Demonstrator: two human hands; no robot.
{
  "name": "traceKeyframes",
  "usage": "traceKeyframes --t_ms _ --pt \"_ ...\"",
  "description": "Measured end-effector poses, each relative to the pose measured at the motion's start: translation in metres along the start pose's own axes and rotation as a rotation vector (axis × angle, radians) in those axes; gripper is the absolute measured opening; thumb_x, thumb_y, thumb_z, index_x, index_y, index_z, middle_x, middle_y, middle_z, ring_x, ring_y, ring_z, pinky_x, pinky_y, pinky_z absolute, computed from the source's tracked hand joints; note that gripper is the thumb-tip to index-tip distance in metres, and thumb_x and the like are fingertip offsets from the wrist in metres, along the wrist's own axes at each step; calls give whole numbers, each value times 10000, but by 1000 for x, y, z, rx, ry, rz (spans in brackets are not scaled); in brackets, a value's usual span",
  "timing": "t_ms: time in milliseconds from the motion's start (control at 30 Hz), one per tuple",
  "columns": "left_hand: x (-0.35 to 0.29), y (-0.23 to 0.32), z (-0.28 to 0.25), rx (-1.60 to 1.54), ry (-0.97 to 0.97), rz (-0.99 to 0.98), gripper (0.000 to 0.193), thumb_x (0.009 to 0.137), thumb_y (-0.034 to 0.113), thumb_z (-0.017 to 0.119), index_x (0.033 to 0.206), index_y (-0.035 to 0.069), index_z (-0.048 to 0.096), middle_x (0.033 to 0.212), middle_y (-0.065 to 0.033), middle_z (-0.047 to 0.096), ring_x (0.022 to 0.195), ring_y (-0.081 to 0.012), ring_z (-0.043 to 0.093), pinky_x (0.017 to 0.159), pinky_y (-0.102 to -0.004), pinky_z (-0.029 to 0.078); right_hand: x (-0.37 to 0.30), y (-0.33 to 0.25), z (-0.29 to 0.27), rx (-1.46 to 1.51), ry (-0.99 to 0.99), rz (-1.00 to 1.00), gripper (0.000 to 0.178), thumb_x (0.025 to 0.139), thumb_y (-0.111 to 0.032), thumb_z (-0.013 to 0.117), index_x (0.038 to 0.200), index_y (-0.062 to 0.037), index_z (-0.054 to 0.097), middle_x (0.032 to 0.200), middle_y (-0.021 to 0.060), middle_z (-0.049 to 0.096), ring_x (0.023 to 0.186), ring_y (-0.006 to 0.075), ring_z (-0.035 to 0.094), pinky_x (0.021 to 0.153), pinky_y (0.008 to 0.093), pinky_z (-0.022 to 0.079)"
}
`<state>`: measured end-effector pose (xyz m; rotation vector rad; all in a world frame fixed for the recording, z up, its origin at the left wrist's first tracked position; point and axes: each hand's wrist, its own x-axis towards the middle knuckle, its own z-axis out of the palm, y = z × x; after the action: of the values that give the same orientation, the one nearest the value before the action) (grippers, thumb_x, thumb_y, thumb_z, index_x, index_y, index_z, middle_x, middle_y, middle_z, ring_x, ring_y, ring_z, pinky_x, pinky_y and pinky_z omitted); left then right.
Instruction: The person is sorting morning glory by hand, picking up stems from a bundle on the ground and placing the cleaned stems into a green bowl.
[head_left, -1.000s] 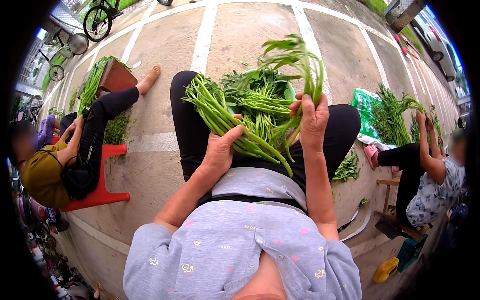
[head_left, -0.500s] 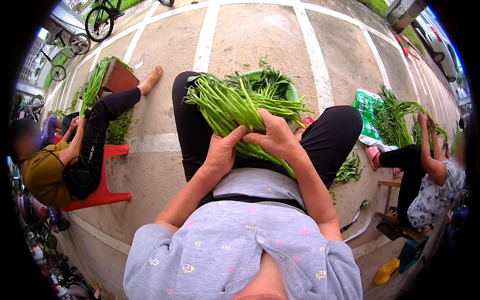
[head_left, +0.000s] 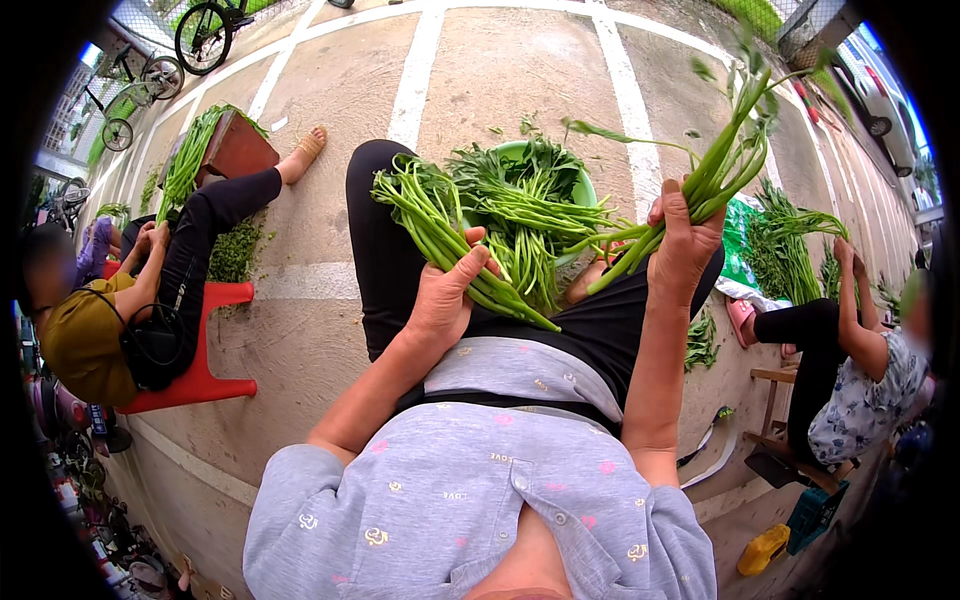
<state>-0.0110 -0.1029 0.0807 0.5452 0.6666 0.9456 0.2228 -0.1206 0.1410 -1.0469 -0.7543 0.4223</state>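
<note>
1. left hand point(head_left: 440, 300): clenched around a bundle of green stalks point(head_left: 440, 225), thumb over the top; the bundle rests across the person's lap and fans up and to the left.
2. right hand point(head_left: 685, 240): raised above the right thigh, fingers closed on a smaller bunch of stems point(head_left: 720, 165); the stems rise up and to the right, with leafy tips blurred near the top.
3. green basin point(head_left: 582, 188): sits on the ground just beyond the knees, between the two hands; only part of its rim shows.
4. loose greens point(head_left: 525, 215): heaped in and over the basin, touching the left-hand bundle.
5. black trousers point(head_left: 375, 250): cover the person's legs, under both bundles.
6. grey printed top point(head_left: 480, 500): fills the lower middle of the view.
7. concrete ground point(head_left: 500, 70): paved with pale painted lines.
8. person at left point(head_left: 110, 310): seated on a red stool point(head_left: 205, 370), legs stretched out, beside a brown crate point(head_left: 240, 150) holding more greens.
9. person at right point(head_left: 860, 350): seated on a low wooden stool, handling another pile of greens point(head_left: 790, 230) lying on a green sheet.
10. bicycles point(head_left: 205, 35): parked at the upper left edge.
</note>
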Motion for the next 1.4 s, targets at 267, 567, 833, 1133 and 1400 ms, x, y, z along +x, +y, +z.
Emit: traceKeyframes --t_ms 267,567,833,1133,1400 --pt "1 1 -5 -52 -121 4 353 823 88 609 1154 32 500 974 -34 569 937 -165 556 863 -321 454 -46 3 40 -339 -659 252 148 820 -119 649 917 -13 612 714 14 596 630 84 528 569 252 437" --pt "0 -2 0 15 -24 71 288 808 66 652 1081 43 564 1049 -45 609 962 -141 568 848 -279 448 -63 16 53 -313 -890 252 225 774 -72 645 981 -10 583 878 128 612 813 235 598 729 315 459" --pt "1 -1 3 41 -50 75 210 828 96 643 1018 50 568 879 -35 604 786 -138 581 734 -270 476 -58 19 44 -263 -835 332 251 779 -40 615 1021 10 568 894 96 626 835 189 596 752 294 459" --pt "-1 -2 -1 -31 90 26 199 845 106 621 1023 61 542 796 -40 568 728 -141 559 680 -270 474 -15 5 10 21 -50 134 104 879 -46 533 975 -16 559 854 61 626 649 80 563 619 214 475" --pt "2 2 -2 -185 157 -22 240 854 74 557 1085 45 502 870 -48 556 838 -169 564 824 -379 495 13 -12 -13 82 95 34 162 821 -43 630 973 -12 585 847 55 617 585 87 502 529 206 411"
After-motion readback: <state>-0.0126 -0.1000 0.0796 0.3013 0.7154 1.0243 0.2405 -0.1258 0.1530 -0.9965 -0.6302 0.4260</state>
